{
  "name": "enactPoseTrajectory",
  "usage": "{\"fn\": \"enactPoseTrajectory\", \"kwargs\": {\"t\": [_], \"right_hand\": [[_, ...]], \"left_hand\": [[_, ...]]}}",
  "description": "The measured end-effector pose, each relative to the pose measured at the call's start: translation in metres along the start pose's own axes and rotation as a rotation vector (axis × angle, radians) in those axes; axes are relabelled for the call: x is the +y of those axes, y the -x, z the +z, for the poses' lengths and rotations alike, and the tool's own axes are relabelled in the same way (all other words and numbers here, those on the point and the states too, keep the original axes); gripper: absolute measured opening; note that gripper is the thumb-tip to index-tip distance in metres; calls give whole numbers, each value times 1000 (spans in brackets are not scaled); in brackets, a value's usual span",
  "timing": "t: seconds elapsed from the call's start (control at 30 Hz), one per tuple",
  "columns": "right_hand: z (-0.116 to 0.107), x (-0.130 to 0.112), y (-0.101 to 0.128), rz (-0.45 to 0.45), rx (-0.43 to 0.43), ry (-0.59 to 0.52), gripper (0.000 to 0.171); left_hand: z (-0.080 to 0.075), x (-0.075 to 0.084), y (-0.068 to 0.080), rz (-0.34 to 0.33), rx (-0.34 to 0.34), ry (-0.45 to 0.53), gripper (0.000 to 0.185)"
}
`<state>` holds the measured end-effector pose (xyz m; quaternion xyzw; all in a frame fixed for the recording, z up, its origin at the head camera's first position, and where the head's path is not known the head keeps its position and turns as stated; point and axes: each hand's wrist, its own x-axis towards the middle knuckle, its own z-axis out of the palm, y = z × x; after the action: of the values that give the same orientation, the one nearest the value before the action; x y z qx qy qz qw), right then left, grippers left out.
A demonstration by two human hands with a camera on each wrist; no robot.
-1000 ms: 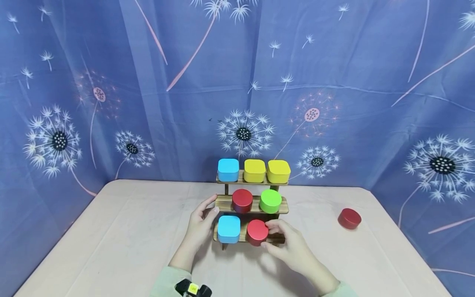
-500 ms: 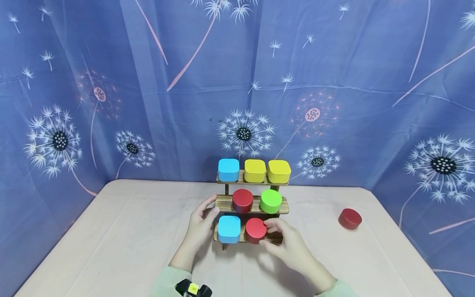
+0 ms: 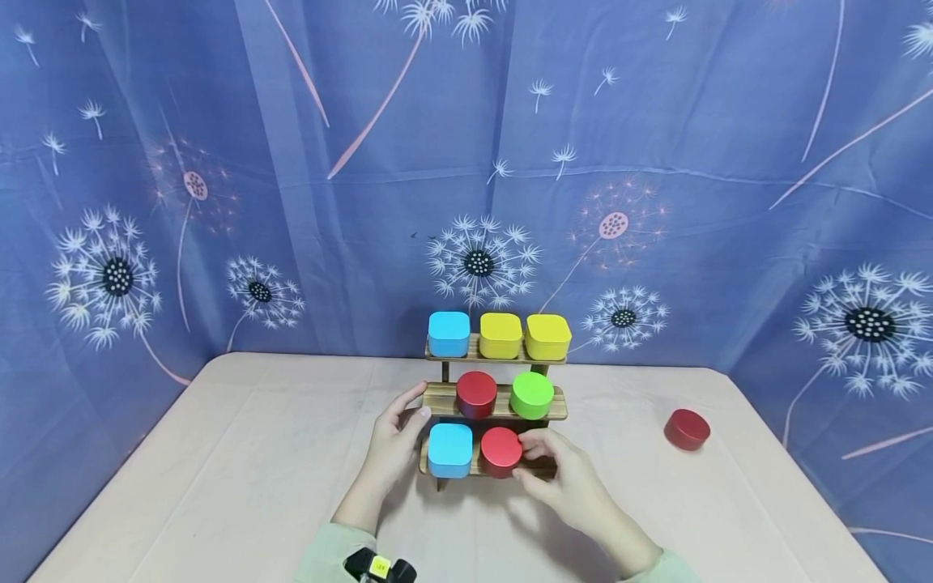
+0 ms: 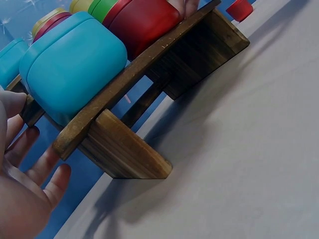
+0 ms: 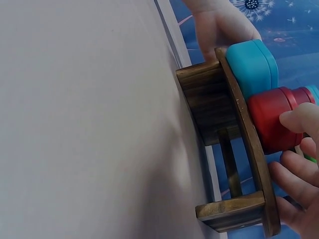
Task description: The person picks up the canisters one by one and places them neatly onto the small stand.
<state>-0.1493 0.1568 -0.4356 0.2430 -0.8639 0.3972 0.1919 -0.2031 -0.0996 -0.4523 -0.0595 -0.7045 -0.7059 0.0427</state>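
Note:
A three-tier wooden shelf stands mid-table. On its bottom tier sit a blue square tin and a red round tin. My right hand grips that red tin from the right, thumb above and fingers curled below; the right wrist view shows the red tin beside my fingers. My left hand pinches the left end of the middle tier; the left wrist view shows this hand beside the blue tin.
The middle tier carries a red round tin and a green round tin. One blue tin and two yellow tins fill the top tier. Another red round tin lies on the table at right. A blue curtain hangs behind.
My right hand has slid the red tin a little leftward along the bottom tier, closer to the blue tin. The left hand has stayed put.

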Motion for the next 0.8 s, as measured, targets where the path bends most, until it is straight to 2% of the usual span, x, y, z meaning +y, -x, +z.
{"fn": "enactPoseTrajectory", "kwargs": {"t": [0.3, 0.57, 0.8], "right_hand": [[-6, 4, 4, -32, 41, 7, 36], [-11, 8, 10, 8, 83, 70, 36], [-19, 11, 15, 38, 92, 60, 35]], "left_hand": [[0, -1, -1, 4, -2, 7, 42], [0, 0, 0, 3, -2, 14, 42], [0, 1, 0, -12, -5, 35, 43]]}}
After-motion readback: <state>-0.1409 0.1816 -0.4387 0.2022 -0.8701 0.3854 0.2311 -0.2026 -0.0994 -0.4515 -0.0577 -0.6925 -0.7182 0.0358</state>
